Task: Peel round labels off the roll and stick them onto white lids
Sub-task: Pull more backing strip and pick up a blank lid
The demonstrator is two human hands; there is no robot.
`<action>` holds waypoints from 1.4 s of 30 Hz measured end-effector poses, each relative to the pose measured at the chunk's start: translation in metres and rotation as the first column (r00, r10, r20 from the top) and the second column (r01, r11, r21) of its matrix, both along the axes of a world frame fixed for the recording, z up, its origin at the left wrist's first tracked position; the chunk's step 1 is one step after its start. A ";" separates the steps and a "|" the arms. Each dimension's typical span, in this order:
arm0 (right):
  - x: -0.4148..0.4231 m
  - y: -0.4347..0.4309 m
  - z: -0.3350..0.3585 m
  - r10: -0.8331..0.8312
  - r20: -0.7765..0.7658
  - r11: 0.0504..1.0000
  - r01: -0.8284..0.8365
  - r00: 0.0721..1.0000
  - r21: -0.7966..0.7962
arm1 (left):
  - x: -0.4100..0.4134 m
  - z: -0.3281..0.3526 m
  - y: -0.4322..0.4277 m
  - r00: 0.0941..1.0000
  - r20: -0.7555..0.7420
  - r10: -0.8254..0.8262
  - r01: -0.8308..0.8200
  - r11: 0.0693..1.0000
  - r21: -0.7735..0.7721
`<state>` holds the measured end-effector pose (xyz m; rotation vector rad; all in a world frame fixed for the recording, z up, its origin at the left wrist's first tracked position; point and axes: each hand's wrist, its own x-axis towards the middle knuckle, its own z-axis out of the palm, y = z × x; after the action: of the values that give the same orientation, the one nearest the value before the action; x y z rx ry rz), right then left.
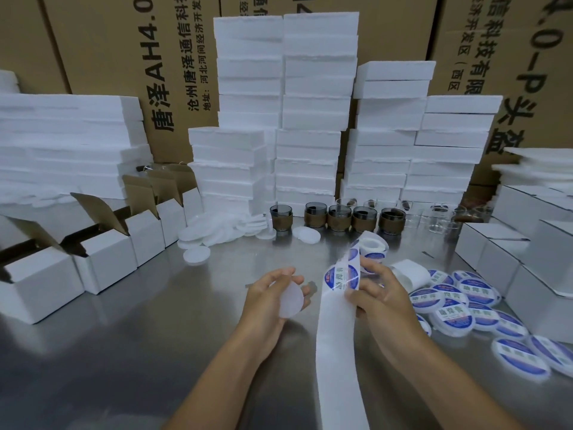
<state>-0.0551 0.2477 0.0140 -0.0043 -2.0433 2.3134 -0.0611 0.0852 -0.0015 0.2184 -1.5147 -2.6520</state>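
so, mid-cycle. left hand (269,302) grips one bare white lid (291,301), fingers curled round its rim, above the middle of the worktop (124,352). right hand (383,294) is just beside it and pinches the label strip (336,336) at the edge of a round label (341,279). can't tell whether that label has lifted off the liner, as it's blurred. it is not on the lid yet.

the empty liner hangs from the right hand toward the near edge. the roll (373,246) sits behind that hand, toward the far edge, with more labels showing on the stretch of strip between them.

done: a heap of labelled lids (465,305) toward the right edge, overlapping, labels up. a dozen or so are visible, and some are cut off by the frame.

left: a loose heap of bare lids (217,234) near the far edge, left of centre. they can't be counted. judging by the two heaps, the batch is well under way but far from finished.

the lid in hand is a thin flat disc, milky translucent white with a plain face. the label is glossy, a blue ring round a white band of print, and looks sized to nearly fill the lid.
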 end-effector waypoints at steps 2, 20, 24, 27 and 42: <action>0.011 0.007 -0.005 0.037 -0.010 0.997 -0.038 0.999 -0.064 | 0.004 0.000 0.008 0.996 0.039 -0.078 0.082 0.986 -0.144; 0.020 0.008 -0.021 0.018 -0.645 0.594 0.510 0.764 0.622 | 0.007 -0.007 0.030 0.982 -0.071 -0.173 0.128 0.900 -0.418; 0.017 0.006 -0.019 0.137 -0.706 0.459 0.587 0.695 0.667 | 0.008 -0.005 0.031 0.969 -0.113 -0.220 0.141 0.866 -0.479; 0.015 0.009 -0.020 0.157 -0.708 0.459 0.584 0.688 0.669 | 0.008 -0.004 0.032 0.958 -0.125 -0.256 0.179 0.882 -0.436; 0.017 0.009 -0.022 0.168 -0.701 0.472 0.568 0.693 0.674 | 0.004 -0.006 0.031 0.983 -0.092 -0.162 0.103 0.885 -0.454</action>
<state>-0.0379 0.2572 -0.0083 0.5253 -2.2505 0.6382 -0.0575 0.1162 -0.0070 -0.0901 -2.1000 -2.2603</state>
